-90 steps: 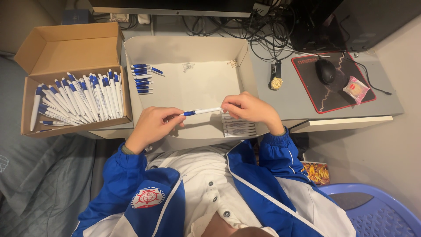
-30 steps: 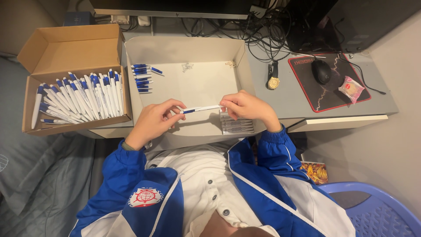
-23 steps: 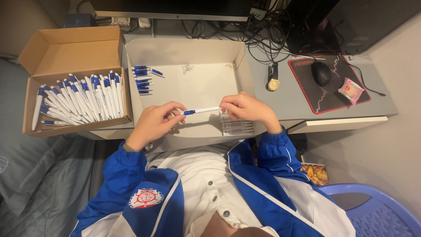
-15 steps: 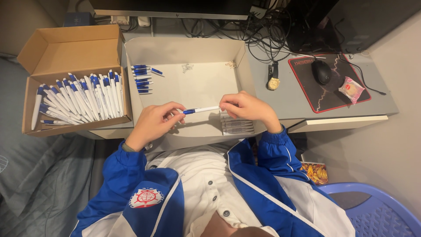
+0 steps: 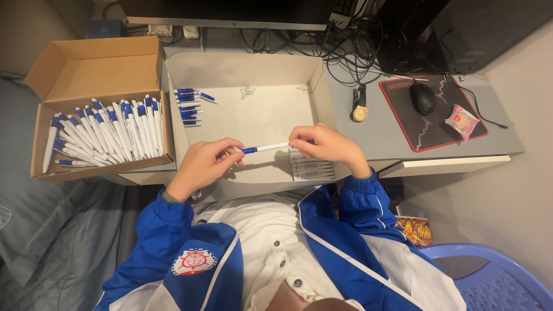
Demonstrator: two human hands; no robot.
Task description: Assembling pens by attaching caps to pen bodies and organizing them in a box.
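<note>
Both hands grip one white plastic pen with a blue tip (image 5: pixel 264 148): the left hand (image 5: pixel 203 166) pinches its nine-o'clock end, the right hand (image 5: pixel 325 145) its three-o'clock end. It hovers over the shallow white cardboard tray (image 5: pixel 253 118).

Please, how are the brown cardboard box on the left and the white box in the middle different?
The brown box holds a dense row of white-and-blue pens; the white box holds only a small group of blue parts in its far left corner. The brown box is smaller and has a raised flap; the white box shows none. Both hands hold a pen over the white box, none over the brown. Both are open-topped.
</note>
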